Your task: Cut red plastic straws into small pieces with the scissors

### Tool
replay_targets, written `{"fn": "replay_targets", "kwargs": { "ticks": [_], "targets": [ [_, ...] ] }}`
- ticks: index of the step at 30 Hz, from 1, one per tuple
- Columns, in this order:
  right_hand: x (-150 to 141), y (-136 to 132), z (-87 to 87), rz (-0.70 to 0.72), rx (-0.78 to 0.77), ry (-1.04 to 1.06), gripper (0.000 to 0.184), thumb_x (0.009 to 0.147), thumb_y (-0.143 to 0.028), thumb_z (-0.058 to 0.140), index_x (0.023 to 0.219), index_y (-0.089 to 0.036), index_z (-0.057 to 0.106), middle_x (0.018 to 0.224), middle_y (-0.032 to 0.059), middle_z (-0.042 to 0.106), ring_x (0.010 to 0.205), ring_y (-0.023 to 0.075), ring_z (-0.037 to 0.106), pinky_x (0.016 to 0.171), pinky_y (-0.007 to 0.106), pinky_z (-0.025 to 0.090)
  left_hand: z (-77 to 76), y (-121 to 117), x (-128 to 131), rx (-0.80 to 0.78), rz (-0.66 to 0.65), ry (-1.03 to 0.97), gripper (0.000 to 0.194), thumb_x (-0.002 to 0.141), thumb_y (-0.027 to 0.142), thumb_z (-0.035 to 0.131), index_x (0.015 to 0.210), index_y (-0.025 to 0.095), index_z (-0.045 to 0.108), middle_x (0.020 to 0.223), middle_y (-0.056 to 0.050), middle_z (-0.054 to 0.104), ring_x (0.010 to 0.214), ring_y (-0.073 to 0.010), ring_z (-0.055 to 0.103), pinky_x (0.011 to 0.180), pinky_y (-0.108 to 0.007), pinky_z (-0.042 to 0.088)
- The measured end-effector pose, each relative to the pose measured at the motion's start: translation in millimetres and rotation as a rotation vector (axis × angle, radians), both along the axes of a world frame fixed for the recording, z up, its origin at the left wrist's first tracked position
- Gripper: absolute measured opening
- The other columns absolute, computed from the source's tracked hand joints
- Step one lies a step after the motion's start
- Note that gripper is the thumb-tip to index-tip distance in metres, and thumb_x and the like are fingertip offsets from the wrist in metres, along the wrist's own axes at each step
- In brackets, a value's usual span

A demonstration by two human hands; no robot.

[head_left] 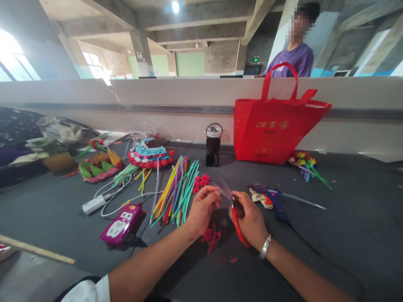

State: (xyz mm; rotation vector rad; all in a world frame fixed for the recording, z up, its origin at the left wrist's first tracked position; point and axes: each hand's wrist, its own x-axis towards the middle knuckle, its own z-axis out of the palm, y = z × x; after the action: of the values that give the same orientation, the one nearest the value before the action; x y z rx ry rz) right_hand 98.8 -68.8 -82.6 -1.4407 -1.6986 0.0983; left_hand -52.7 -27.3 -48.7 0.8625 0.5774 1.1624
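My right hand (250,220) is wrapped round the handles of red-handled scissors (238,226). Their blades are spread and point up and left, close to the fingertips of my left hand (204,209). That left hand is closed in a pinch, and whatever lies between its fingers is too small to make out. Beyond it sits a pile of red cut-out pieces (201,182), with more red scraps (212,238) below the hand. A bundle of colourful straw-like sticks (176,191) lies just left of my left hand.
At right lies a blue glue gun (273,199) with its cord. A red bag (273,130) and a black bottle (213,149) stand at the back. To the left are a purple power socket (124,224), a white charger (94,205) and flower crafts (151,153). A person (292,54) stands beyond the partition.
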Motion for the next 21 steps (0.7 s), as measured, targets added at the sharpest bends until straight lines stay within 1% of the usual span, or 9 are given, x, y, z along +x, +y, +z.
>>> {"fn": "replay_targets", "kwargs": {
  "ticks": [3, 5, 8, 14, 21],
  "targets": [
    [-1.3, 0.2, -1.7, 0.0, -0.03, -0.035, 0.048, 0.071, -0.011, 0.055, 0.118, -0.021, 0.052, 0.106, 0.007, 0.063, 0.094, 0.022, 0.061, 0.085, 0.038, 0.05, 0.9, -2.0, 1.6, -0.002, 0.013, -0.011, 0.011, 0.072, 0.021, 0.071, 0.074, 0.016, 0.061, 0.069, 0.002, 0.06, 0.061, -0.0092, 0.054, 0.064, -0.023, 0.042],
    [-2.6, -0.4, -2.6, 0.006, -0.053, -0.039, 0.05, 0.07, -0.009, 0.054, 0.118, -0.021, 0.052, 0.106, 0.0066, 0.063, 0.095, 0.022, 0.061, 0.086, 0.038, 0.05, 1.2, -3.0, 2.8, -0.005, 0.018, -0.009, 0.011, 0.071, 0.02, 0.071, 0.073, 0.016, 0.061, 0.069, 0.001, 0.061, 0.064, -0.01, 0.055, 0.067, -0.024, 0.043],
    [-3.9, -0.9, -4.5, 0.005, -0.064, -0.044, 0.049, 0.071, -0.01, 0.053, 0.118, -0.021, 0.053, 0.106, 0.0063, 0.064, 0.095, 0.0213, 0.062, 0.085, 0.037, 0.051, 1.6, -4.0, 4.0, -0.011, 0.028, -0.012, 0.011, 0.07, 0.018, 0.071, 0.073, 0.016, 0.061, 0.068, 0.002, 0.061, 0.065, -0.0102, 0.056, 0.07, -0.024, 0.043],
    [-3.2, -0.4, -7.8, -0.014, -0.029, -0.067, 0.045, 0.073, -0.012, 0.053, 0.117, -0.022, 0.054, 0.107, 0.007, 0.065, 0.096, 0.0215, 0.063, 0.083, 0.036, 0.052, 2.3, -4.8, 4.2, -0.025, 0.025, -0.014, 0.011, 0.07, 0.02, 0.072, 0.072, 0.016, 0.061, 0.069, 0.001, 0.062, 0.067, -0.0112, 0.058, 0.072, -0.025, 0.044],
    [-3.8, -1.4, -7.1, -0.017, -0.04, -0.05, 0.044, 0.074, -0.014, 0.053, 0.117, -0.021, 0.056, 0.106, 0.0069, 0.067, 0.091, 0.0205, 0.065, 0.082, 0.035, 0.053, -1.1, -3.9, 3.5, -0.016, 0.028, -0.03, 0.012, 0.071, 0.022, 0.072, 0.076, 0.017, 0.062, 0.07, 0.001, 0.064, 0.067, -0.0115, 0.059, 0.074, -0.026, 0.045]
  ]
}}
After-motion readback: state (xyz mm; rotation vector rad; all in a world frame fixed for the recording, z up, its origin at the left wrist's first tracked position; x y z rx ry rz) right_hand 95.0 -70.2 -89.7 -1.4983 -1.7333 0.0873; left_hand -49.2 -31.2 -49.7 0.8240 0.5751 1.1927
